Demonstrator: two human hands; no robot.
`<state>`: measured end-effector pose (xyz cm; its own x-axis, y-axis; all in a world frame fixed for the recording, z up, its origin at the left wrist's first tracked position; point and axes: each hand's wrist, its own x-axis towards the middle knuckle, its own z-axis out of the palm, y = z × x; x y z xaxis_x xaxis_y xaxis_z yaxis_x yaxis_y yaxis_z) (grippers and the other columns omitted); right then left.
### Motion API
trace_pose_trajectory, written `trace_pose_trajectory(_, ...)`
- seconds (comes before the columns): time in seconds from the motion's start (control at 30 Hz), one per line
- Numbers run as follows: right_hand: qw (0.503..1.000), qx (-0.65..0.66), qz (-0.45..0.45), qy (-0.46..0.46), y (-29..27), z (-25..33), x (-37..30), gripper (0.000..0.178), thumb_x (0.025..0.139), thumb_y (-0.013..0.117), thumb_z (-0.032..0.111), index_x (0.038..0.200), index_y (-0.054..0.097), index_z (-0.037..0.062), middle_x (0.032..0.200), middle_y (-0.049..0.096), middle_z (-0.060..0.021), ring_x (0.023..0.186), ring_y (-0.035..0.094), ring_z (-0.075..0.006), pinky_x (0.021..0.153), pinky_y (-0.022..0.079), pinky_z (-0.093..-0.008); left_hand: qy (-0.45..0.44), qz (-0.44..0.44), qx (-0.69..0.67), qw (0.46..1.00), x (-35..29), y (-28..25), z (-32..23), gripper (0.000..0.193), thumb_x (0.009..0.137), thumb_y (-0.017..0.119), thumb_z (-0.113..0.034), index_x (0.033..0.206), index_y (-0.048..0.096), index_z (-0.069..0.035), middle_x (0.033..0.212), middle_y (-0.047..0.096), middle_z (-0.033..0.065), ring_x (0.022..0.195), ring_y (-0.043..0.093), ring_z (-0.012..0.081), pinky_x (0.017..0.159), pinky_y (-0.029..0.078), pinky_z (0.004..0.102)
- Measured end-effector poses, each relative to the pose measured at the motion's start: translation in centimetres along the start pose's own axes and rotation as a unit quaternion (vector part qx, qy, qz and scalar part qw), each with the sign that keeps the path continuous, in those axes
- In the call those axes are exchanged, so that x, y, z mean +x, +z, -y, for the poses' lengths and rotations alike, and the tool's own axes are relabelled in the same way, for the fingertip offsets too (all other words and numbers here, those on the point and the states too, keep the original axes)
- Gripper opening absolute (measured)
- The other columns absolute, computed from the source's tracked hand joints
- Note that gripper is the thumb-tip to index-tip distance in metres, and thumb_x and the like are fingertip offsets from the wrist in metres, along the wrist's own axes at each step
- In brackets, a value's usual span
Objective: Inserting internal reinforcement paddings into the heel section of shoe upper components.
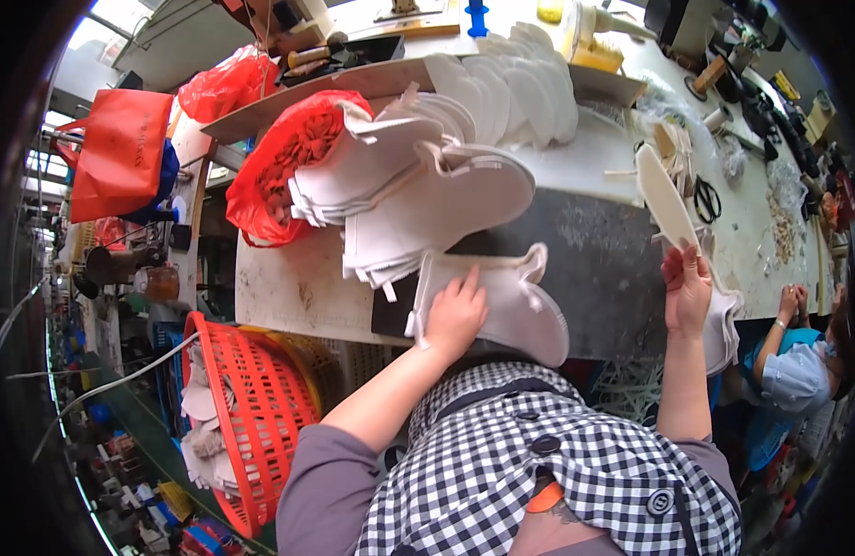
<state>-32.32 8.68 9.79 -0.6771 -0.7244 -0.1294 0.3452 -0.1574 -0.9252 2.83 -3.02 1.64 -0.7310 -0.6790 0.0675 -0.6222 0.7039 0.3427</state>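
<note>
Bench [302, 292] front edge: left hand [455, 317], fingers loosely spread, steadies boot piece [523, 310]; right hand [688, 295] pinches sole [665, 196], likely pairing, alignment next.

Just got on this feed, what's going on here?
A person is handling pale shoe-like pieces at a worktable. Their left grip rests spread on a boot-shaped piece lying on the dark surface. Their right grip holds up a long, sole-shaped piece by its lower end. Beyond the left hand is a stack of similar boot-shaped pieces, beside an open red bag.
</note>
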Motion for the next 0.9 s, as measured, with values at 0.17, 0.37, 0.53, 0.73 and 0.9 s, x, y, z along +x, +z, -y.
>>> trace_pose_trajectory(0.17, 0.985, 0.129, 0.104, -0.039, 2.0, 1.7, -3.6, 0.062, 0.089, 0.065, 0.041, 0.132, 0.05, -0.0016, 0.117, 0.064, -0.0097, 0.105, 0.061, -0.0171, 0.087, 0.051, -0.0288, -0.085, 0.017, -0.057, 0.995, 3.8, 1.4, -3.7, 0.034, 0.082, 0.06, -0.007, 0.114, 0.058, 0.002, 0.142, 0.043, 0.0203, 0.116, 0.049, 0.0388, 0.101, 0.042, 0.0447)
trace_pose_trajectory(0.37, 0.904, 0.188, 0.271, 0.272, 7.0, -1.2, -10.6, 0.047, 0.086, 0.059, -0.002, 0.13, 0.046, 0.0032, 0.115, 0.058, -0.0123, 0.094, 0.064, -0.0208, 0.074, 0.057, -0.0353, -0.026, 0.134, 0.195, 0.971, 1.3, -1.2, -1.0, 0.05, 0.086, 0.057, -0.026, 0.134, 0.052, -0.014, 0.143, 0.046, 0.0097, 0.13, 0.041, 0.0316, 0.103, 0.033, 0.0452)
trace_pose_trajectory(0.53, 0.886, -0.013, 0.345, 0.309, 10.2, -11.1, -8.8, 0.032, 0.095, 0.059, 0.014, 0.124, 0.054, 0.0015, 0.104, 0.064, -0.0059, 0.091, 0.063, -0.0146, 0.087, 0.051, -0.0302, -0.014, 0.062, 0.024, 0.998, -1.1, -0.1, 1.4, 0.06, 0.079, 0.069, -0.024, 0.136, 0.051, -0.015, 0.136, 0.052, 0.0102, 0.124, 0.047, 0.0321, 0.096, 0.043, 0.0412)
trace_pose_trajectory(0.73, 0.948, -0.004, 0.23, 0.219, 8.2, -12.9, -2.8, 0.031, 0.095, 0.058, 0.019, 0.122, 0.057, 0.0029, 0.114, 0.063, -0.0033, 0.103, 0.058, -0.0131, 0.093, 0.045, -0.0274, 0.148, -0.04, 0.037, 0.987, -2.1, -1.3, 2.9, 0.021, 0.077, 0.069, -0.013, 0.097, 0.064, -0.011, 0.121, 0.062, 0.0078, 0.098, 0.062, 0.0254, 0.083, 0.053, 0.0321)
trace_pose_trajectory(0.9, 0.941, 0.035, 0.235, 0.24, 8.4, -11.4, -3.7, 0.035, 0.093, 0.06, 0.024, 0.122, 0.058, 0.0042, 0.115, 0.061, -0.0032, 0.106, 0.056, -0.0128, 0.095, 0.043, -0.0278, 0.073, -0.044, -0.084, 0.993, -1.0, -0.9, 0.2, 0.015, 0.081, 0.068, -0.012, 0.095, 0.064, -0.008, 0.094, 0.069, 0.0073, 0.083, 0.064, 0.027, 0.072, 0.052, 0.0352)
